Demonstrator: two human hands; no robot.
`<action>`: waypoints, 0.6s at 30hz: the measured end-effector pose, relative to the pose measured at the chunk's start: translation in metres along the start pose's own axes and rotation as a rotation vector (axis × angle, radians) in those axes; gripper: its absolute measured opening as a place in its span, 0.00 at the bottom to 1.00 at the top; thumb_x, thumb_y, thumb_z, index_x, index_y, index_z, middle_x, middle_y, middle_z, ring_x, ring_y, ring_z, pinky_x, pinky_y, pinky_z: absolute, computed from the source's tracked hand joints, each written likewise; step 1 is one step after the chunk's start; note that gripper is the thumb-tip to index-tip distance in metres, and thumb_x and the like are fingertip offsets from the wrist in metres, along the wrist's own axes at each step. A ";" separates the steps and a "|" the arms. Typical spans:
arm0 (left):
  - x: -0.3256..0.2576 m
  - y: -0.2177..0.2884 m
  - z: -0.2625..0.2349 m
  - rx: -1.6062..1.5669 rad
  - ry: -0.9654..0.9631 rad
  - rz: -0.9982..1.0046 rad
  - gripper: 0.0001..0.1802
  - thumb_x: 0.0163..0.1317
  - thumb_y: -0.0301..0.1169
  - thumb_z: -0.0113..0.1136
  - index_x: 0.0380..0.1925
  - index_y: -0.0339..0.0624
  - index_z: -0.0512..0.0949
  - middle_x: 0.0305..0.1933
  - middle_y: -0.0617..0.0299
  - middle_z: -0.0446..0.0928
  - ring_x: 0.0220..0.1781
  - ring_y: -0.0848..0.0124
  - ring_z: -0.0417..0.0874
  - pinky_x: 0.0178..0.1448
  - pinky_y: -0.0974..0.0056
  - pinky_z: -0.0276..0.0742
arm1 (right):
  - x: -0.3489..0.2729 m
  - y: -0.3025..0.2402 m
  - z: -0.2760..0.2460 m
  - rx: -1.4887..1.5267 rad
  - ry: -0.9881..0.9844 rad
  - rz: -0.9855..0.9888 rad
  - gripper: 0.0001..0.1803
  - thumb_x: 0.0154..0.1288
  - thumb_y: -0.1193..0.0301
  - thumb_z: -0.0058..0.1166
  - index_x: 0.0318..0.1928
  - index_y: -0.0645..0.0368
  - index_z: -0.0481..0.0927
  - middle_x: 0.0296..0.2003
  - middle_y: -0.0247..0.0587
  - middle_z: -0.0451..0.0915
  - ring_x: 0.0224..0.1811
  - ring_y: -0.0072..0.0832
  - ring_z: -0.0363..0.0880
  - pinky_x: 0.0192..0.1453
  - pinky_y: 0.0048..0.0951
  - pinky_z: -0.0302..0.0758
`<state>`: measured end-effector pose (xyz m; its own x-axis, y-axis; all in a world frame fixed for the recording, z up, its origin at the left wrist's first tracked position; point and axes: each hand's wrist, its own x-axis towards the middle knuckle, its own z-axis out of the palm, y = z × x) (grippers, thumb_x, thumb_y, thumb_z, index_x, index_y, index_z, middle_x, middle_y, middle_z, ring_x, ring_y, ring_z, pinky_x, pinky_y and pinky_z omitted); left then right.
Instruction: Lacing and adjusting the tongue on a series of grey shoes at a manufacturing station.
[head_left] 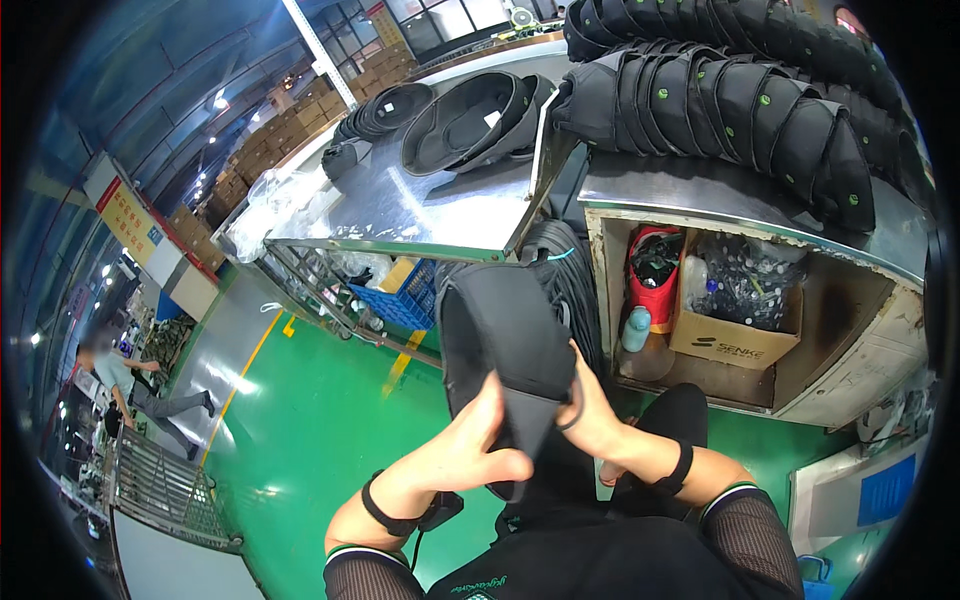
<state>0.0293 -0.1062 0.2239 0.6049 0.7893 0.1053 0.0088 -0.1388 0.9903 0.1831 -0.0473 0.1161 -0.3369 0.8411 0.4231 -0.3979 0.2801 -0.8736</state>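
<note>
In front of my body I hold a black moulded fabric piece (505, 325), long and curved, with a narrow pointed end toward me. My left hand (465, 450) grips its lower left side, the thumb stretched along the front and some fingers hidden behind. Around the lower right edge curl the fingers of my right hand (595, 415). Just behind and below hangs a stack of similar black pieces (575, 285), partly covered by the one in my hands.
Nested black shells (470, 125) stand on the metal table (410, 210) ahead. To the right, rows of black pieces (700, 110) top a metal cabinet (690, 185); its shelf holds a cardboard box (735, 335) and a bottle (636, 328). A person (140, 385) walks at far left.
</note>
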 end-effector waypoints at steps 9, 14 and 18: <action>-0.003 0.028 -0.027 0.455 0.542 0.102 0.19 0.65 0.29 0.59 0.53 0.32 0.74 0.52 0.56 0.78 0.54 0.69 0.77 0.60 0.62 0.71 | 0.025 0.000 -0.052 -0.535 -0.237 0.119 0.34 0.65 0.73 0.57 0.67 0.66 0.59 0.63 0.54 0.67 0.61 0.34 0.72 0.60 0.34 0.73; 0.086 0.072 -0.127 1.419 0.686 0.254 0.23 0.60 0.35 0.60 0.51 0.32 0.72 0.48 0.43 0.75 0.51 0.46 0.76 0.54 0.51 0.72 | 0.029 -0.046 -0.134 -0.766 -0.436 0.494 0.22 0.66 0.67 0.57 0.55 0.67 0.72 0.43 0.51 0.83 0.44 0.38 0.84 0.48 0.34 0.78; 0.198 0.082 -0.225 1.626 0.711 0.242 0.28 0.61 0.41 0.60 0.56 0.34 0.70 0.51 0.45 0.77 0.58 0.51 0.74 0.57 0.49 0.70 | 0.049 -0.091 -0.150 -0.901 -0.560 0.369 0.24 0.67 0.65 0.57 0.57 0.66 0.72 0.45 0.51 0.82 0.48 0.38 0.82 0.52 0.33 0.77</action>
<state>-0.0289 0.1733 0.3466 0.2907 0.6831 0.6700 0.9431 -0.3225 -0.0803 0.3306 0.0380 0.1808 -0.7328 0.6788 -0.0471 0.4912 0.4799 -0.7270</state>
